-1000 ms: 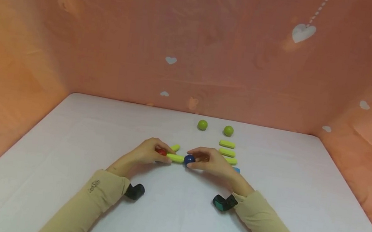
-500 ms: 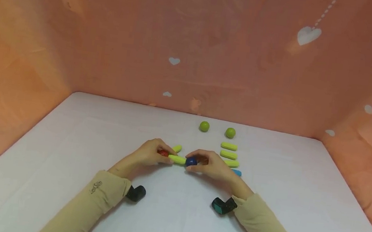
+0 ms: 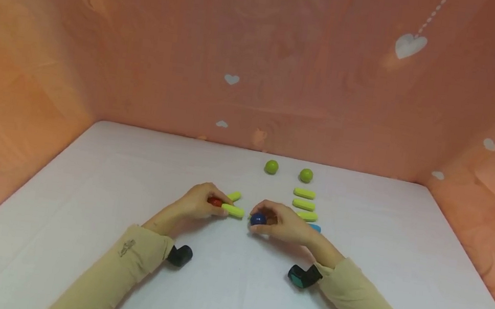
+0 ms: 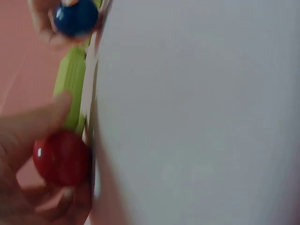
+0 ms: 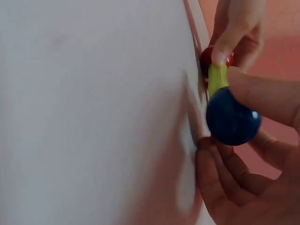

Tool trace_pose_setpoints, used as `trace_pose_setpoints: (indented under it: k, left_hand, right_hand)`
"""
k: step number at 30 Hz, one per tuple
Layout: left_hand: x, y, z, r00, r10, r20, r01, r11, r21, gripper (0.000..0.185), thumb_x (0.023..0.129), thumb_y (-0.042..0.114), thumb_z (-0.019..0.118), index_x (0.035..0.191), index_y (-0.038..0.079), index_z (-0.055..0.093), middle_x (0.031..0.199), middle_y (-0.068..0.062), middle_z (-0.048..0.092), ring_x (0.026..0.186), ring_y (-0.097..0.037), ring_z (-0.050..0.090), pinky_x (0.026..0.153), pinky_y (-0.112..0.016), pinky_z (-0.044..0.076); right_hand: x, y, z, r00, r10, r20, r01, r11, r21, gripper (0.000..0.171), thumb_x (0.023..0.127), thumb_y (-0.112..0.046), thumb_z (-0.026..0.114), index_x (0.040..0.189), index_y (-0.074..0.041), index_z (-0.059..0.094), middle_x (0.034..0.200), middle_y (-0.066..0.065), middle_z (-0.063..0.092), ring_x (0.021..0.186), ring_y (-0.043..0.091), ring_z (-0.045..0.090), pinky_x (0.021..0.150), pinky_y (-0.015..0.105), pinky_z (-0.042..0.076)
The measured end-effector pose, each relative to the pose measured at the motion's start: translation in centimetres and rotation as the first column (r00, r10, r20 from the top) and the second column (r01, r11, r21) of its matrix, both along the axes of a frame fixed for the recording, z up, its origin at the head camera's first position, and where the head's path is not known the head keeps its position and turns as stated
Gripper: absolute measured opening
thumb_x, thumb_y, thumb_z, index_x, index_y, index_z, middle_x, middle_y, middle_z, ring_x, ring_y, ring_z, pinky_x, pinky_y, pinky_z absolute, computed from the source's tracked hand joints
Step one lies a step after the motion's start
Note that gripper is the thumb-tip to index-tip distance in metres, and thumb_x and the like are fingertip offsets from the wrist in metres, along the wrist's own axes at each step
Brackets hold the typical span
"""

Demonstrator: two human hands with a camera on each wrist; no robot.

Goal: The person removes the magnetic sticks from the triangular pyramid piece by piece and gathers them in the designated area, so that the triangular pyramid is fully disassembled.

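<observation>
My left hand (image 3: 199,202) pinches a yellow-green rod (image 3: 234,211), thumb along its side. A shiny red ball (image 4: 63,158) sits at the rod's near end, within the curl of the fingers. Behind it, a second yellow-green rod (image 3: 235,195) slants away from that hand, its lower end hidden. My right hand (image 3: 284,224) holds a dark blue ball (image 3: 258,219) between thumb and fingers. A narrow gap separates the blue ball from the rod's free end in the head view. A little yellow-green shows beside the blue ball, mostly hidden by the right hand.
Two green balls, a left one (image 3: 271,166) and a right one (image 3: 306,175), stand toward the back of the white table (image 3: 135,161). Several yellow-green rods (image 3: 303,204) lie in a column beyond the right hand, with a blue piece (image 3: 314,228) partly hidden by that hand.
The blue ball was against the rod's end; my right hand has drawn it slightly right and toward me, opening a gap. My left hand keeps its grip, almost unmoved.
</observation>
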State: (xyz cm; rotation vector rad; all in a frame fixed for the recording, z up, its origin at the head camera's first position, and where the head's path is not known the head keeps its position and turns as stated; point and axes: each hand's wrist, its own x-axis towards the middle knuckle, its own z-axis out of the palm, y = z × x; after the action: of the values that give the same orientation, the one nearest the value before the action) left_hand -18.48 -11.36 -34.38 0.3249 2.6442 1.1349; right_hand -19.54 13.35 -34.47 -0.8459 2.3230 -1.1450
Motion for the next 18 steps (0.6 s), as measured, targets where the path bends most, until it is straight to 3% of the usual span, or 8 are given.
trace_pose_setpoints:
  k: [10,15,18]
  left_hand:
    - [0.7,0.2,0.0,0.999,0.028,0.042,-0.03,0.998,0.059,0.019,0.08,0.009,0.076,0.099,0.009,0.076,0.109,-0.009,0.059,0.103,-0.023,0.049,0.09,-0.036,0.043]
    - [0.9,0.1,0.1,1.0,0.021,0.018,-0.021,0.999,0.043,0.019,0.081,0.009,0.076,0.1,0.01,0.076,0.111,-0.01,0.059,0.106,-0.024,0.05,0.095,-0.04,0.042]
    - [0.8,0.2,0.2,1.0,0.015,0.009,-0.015,0.999,0.034,0.02,0.081,0.01,0.075,0.101,0.01,0.076,0.111,-0.01,0.059,0.107,-0.025,0.051,0.097,-0.043,0.041]
  right_hand:
    - [-0.3,1.4,0.5,0.979,-0.201,-0.021,0.202,0.979,0.023,0.036,0.086,-0.02,0.073,0.117,-0.005,0.063,0.114,0.011,0.064,0.098,0.021,0.064,0.076,0.029,0.05]
    - [-0.9,1.4,0.8,0.958,-0.285,-0.043,0.284,0.959,-0.016,0.041,0.086,-0.017,0.072,0.122,-0.002,0.06,0.117,0.016,0.063,0.099,0.025,0.065,0.078,0.029,0.051]
    - [-1.6,1.0,0.9,0.932,-0.359,-0.039,0.357,0.933,-0.05,0.043,0.086,-0.016,0.071,0.123,0.001,0.057,0.117,0.02,0.061,0.099,0.028,0.065,0.077,0.03,0.053]
